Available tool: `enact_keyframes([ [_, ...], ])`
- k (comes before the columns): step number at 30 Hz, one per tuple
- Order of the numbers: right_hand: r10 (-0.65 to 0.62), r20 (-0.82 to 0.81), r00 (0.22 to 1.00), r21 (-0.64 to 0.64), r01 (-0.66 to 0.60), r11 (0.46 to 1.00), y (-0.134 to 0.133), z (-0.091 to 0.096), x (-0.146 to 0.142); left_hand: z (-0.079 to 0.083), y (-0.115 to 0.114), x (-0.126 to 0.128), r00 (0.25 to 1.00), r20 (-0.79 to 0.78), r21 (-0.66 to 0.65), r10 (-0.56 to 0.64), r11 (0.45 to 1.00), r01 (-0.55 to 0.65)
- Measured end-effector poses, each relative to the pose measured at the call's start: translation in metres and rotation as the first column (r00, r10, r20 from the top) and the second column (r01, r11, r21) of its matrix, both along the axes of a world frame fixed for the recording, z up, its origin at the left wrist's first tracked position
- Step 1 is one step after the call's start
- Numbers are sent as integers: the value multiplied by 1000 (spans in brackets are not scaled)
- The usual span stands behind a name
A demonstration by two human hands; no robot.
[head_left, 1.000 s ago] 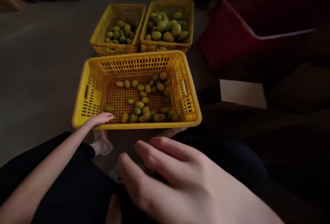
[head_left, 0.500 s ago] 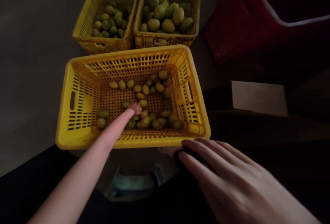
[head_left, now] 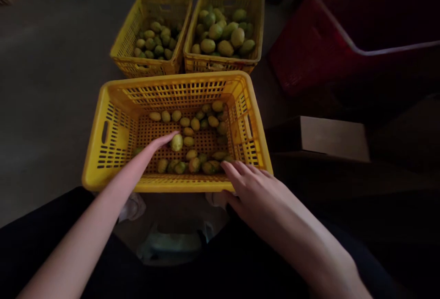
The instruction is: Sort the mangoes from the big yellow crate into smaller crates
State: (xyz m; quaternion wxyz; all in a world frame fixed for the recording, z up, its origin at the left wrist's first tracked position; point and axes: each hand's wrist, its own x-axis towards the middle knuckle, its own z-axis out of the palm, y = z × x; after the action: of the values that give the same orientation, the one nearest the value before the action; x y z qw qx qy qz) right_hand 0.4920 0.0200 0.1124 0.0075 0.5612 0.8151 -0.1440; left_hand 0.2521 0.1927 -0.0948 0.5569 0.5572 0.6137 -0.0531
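A yellow plastic crate (head_left: 91, 152) stands before me with yellow-green oval fruits (head_left: 194, 165) scattered over its slotted floor. My left hand (head_left: 165, 139) reaches inside from the left, closed around a larger-looking yellow-green fruit (head_left: 176, 142); most of its fingers are hidden behind that fruit. Other loose fruits lie beside it, some along the near wall and some in the far right corner. My right hand (head_left: 245, 177) is over the near rim at the right, fingers stretched out above the fruits there, with nothing visible in it.
Beyond stand two more yellow crates of fruit, the left one (head_left: 118, 44) with smaller fruits and the right one (head_left: 260, 24) with larger ones. A big red bin (head_left: 295, 56) is at the right. Nearer on that side is a cardboard box (head_left: 333, 138).
My left hand has turned and now has a fruit in it. The right hand has moved forward from the near rim, its fingers now over the crate's inside. The view has shifted slightly.
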Motion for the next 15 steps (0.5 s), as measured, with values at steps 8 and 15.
enact_keyframes([
  [8, -19, -426, 905, 274, 149, 950, 15, 17, -26, 159, -32, 44, 880, 474, -128, 27, 991, 38],
  [15, -71, -753, 654, 252, 387, 887, 9, 44, -24, 131, -54, 28, 914, 403, 1, -44, 999, 48],
])
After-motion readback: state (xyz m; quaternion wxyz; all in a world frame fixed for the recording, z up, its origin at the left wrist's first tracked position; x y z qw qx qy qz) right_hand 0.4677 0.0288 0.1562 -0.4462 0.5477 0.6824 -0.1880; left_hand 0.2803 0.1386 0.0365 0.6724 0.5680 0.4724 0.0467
